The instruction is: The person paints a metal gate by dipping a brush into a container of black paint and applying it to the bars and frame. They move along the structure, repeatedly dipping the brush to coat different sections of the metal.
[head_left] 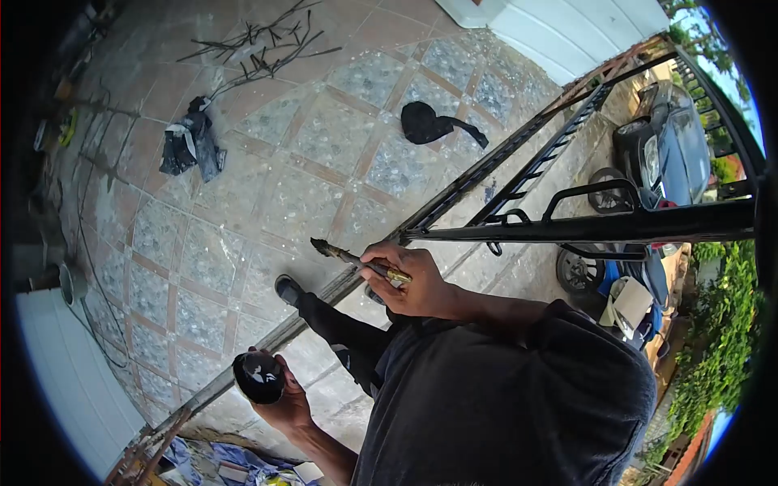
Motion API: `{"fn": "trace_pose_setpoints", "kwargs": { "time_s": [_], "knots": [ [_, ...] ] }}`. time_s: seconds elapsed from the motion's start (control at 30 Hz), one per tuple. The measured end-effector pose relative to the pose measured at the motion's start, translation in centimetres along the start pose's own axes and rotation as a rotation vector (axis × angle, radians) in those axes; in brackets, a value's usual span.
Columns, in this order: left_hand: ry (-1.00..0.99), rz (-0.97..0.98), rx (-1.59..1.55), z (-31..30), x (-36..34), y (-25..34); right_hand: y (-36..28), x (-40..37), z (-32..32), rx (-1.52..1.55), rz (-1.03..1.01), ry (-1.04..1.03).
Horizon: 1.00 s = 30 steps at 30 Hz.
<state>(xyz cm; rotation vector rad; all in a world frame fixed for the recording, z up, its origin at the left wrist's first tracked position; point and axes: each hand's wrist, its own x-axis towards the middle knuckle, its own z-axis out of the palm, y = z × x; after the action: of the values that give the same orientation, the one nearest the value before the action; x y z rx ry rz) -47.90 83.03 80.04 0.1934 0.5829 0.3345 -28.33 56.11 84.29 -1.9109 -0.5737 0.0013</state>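
Observation:
My right hand [409, 281] is closed around the handle of a paintbrush [348, 257], whose dark, wet-looking bristles point left over the tiled floor. In my left hand [288, 402] is a small round container [259, 377] with glossy black liquid, like paint, inside; the fingers wrap around its side. The brush and the container are well apart. Just beyond my right hand, the black metal gate [519, 235] extends to the right.
A floor track [344, 283] runs diagonally beneath me. On the tiles lie a black cloth-like item [421, 123], crumpled dark bags [192, 146] and dry branches [259, 49]. A car [668, 146] stands beyond the gate, with a wheel [579, 270] and leafy plants [721, 332] at right.

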Motion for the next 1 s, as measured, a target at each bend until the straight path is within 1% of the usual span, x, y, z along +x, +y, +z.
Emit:
{"fn": "trace_pose_setpoints", "kwargs": {
  "time_s": [0.03, 0.1, 0.13, 0.17, 0.2, 0.27, 0.33, 0.37, 0.47, 0.53, 0.57, 0.63, 0.7, 0.8, 0.9, 0.97, 1.0],
  "knots": [
    [0.019, -0.024, 0.057, 0.7, 2.2, 1.5, -0.4, 1.5, 0.6, -0.010, -0.001, 0.074],
    [0.106, -0.006, 0.128, 4.1, 6.3, 4.0, -1.2, 3.6, 1.6, -0.036, 0.096, 0.172],
    [0.131, -0.004, 0.286, 8.5, 10.7, 5.7, -1.7, 6.4, 3.9, -0.037, 0.153, 0.290],
    [0.107, -0.067, 0.287, 10.3, 12.6, 7.1, -1.0, 7.1, 5.0, 0.006, 0.251, 0.332],
    [0.084, -0.131, 0.280, 12.0, 14.4, 8.1, -1.9, 8.4, 5.1, -0.015, 0.282, 0.372],
    [-0.183, -0.376, 0.251, 15.3, 18.3, 10.5, -3.7, 10.8, 5.1, -0.053, 0.347, 0.451],
    [-0.295, -0.531, 0.282, 17.7, 21.7, 12.7, -4.8, 12.3, 5.5, -0.063, 0.401, 0.547],
    [-0.281, -0.563, 0.337, 19.2, 23.7, 13.0, -5.0, 13.1, 5.3, -0.060, 0.445, 0.608],
    [-0.160, -0.595, 0.371, 25.0, 27.8, 11.0, -4.8, 14.8, 4.2, -0.024, 0.518, 0.796],
    [-0.158, -0.656, 0.380, 27.9, 30.6, 8.8, -4.4, 15.9, 2.9, -0.019, 0.539, 0.915],
    [-0.178, -0.681, 0.401, 29.1, 31.9, 7.6, -4.2, 16.4, 2.2, -0.014, 0.539, 0.938],
    [-0.195, -0.765, 0.412, 32.3, 34.3, 4.1, -3.3, 18.0, 0.0, -0.003, 0.557, 1.055],
    [-0.229, -0.874, 0.407, 35.8, 36.5, -0.1, -1.0, 19.0, -2.6, 0.012, 0.570, 1.146],
    [-0.246, -0.909, 0.438, 40.8, 39.7, -6.8, 2.7, 21.8, -8.1, 0.046, 0.589, 1.299],
    [-0.207, -0.940, 0.470, 45.7, 42.5, -13.8, 5.7, 24.0, -14.4, 0.052, 0.663, 1.342],
    [-0.224, -0.978, 0.482, 49.5, 44.0, -18.7, 7.4, 25.5, -19.2, 0.013, 0.654, 1.349],
    [-0.223, -0.998, 0.492, 51.2, 44.6, -20.8, 7.9, 26.4, -21.4, 0.012, 0.682, 1.354]
  ]
}}
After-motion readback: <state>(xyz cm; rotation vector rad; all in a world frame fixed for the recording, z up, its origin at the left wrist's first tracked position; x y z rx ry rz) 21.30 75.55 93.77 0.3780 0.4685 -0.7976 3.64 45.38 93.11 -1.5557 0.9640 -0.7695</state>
